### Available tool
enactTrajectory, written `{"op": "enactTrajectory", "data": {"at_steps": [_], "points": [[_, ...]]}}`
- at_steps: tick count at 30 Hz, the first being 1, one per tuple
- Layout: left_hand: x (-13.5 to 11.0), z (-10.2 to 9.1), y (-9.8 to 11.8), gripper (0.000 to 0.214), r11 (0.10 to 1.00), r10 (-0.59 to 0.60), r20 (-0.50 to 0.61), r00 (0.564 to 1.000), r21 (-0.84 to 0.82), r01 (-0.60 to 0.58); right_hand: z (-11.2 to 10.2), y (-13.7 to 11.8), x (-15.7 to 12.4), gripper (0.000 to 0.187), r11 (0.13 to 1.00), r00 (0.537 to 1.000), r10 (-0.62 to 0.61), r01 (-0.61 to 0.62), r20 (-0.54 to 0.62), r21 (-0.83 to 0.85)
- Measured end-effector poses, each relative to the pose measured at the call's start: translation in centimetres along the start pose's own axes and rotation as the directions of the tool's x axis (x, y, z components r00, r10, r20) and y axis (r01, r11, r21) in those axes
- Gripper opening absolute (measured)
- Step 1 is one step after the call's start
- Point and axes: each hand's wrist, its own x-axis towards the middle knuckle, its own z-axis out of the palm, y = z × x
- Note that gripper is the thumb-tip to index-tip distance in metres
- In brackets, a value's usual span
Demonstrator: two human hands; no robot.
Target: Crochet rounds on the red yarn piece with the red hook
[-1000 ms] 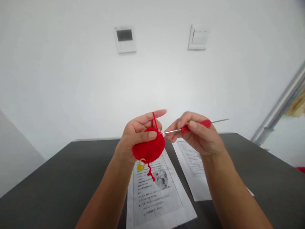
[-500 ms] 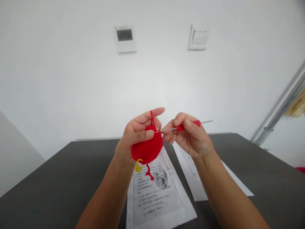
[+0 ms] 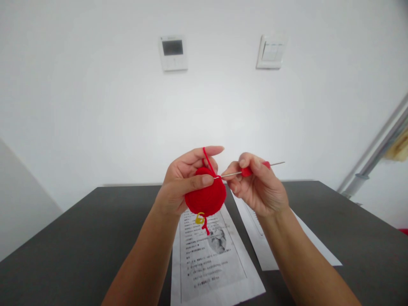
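Observation:
A round red crochet piece [image 3: 207, 197] is pinched between the thumb and fingers of my left hand [image 3: 180, 180]. Red yarn [image 3: 208, 159] runs from the raised left index finger down to the top edge of the piece. My right hand [image 3: 263, 185] grips a crochet hook [image 3: 247, 171] by its red handle; its metal shaft points left and the tip meets the stitches at that edge. From the lower edge hang a yellow stitch marker [image 3: 199, 218] and a short red yarn tail [image 3: 205, 225].
Below my hands, a printed sheet [image 3: 216, 272] with a picture lies on the dark table [image 3: 127, 221]. A second sheet [image 3: 306, 238] lies to the right, partly behind my right forearm. The white wall behind carries a thermostat [image 3: 174, 53] and a switch [image 3: 272, 52].
The crochet piece has turned and shifted slightly right, bringing the yellow marker nearer the yarn tail. The yarn now slants more to the right toward the hook. The camera view has shifted a little.

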Motion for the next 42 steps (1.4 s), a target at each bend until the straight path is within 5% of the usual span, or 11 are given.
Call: {"op": "enactTrajectory", "data": {"at_steps": [11,16,21,26,32,38,42], "points": [[0.1,0.0,0.2,0.023,0.968,0.156,-0.153,0.976,0.222,-0.12,0.4,0.3,0.1,0.02,0.995,0.99,-0.064,0.053,-0.129,-0.085],[0.1,0.0,0.3,0.021,0.982,0.068,-0.184,0.981,0.185,-0.033,0.4,0.7,0.1,0.016,0.945,0.966,-0.243,0.215,-0.088,-0.246],[0.0,-0.2,0.4,0.025,0.994,-0.062,-0.062,0.996,0.09,0.068,0.2,1.2,-0.1,0.014,0.854,0.926,-0.377,0.353,0.013,-0.382],[0.0,0.1,0.6,0.026,0.987,-0.158,-0.032,0.987,0.009,0.159,-0.5,1.3,-0.5,0.011,0.638,0.855,-0.489,0.486,0.173,-0.598],[0.0,-0.3,0.6,0.027,0.985,-0.165,-0.041,0.985,0.053,0.167,-0.6,0.1,-0.7,0.015,0.183,0.751,-0.47,0.598,0.465,-0.781],[-0.2,-0.7,0.8,0.03,0.975,-0.222,-0.026,0.975,0.025,0.223,-0.4,-0.6,-0.6,0.016,0.031,0.693,-0.399,0.665,0.601,-0.746],[-0.4,-0.6,1.0,0.031,0.975,-0.223,-0.033,0.974,-0.003,0.223,-0.6,-0.5,-0.4,0.022,-0.132,0.597,-0.364,0.727,0.715,-0.674]]}}
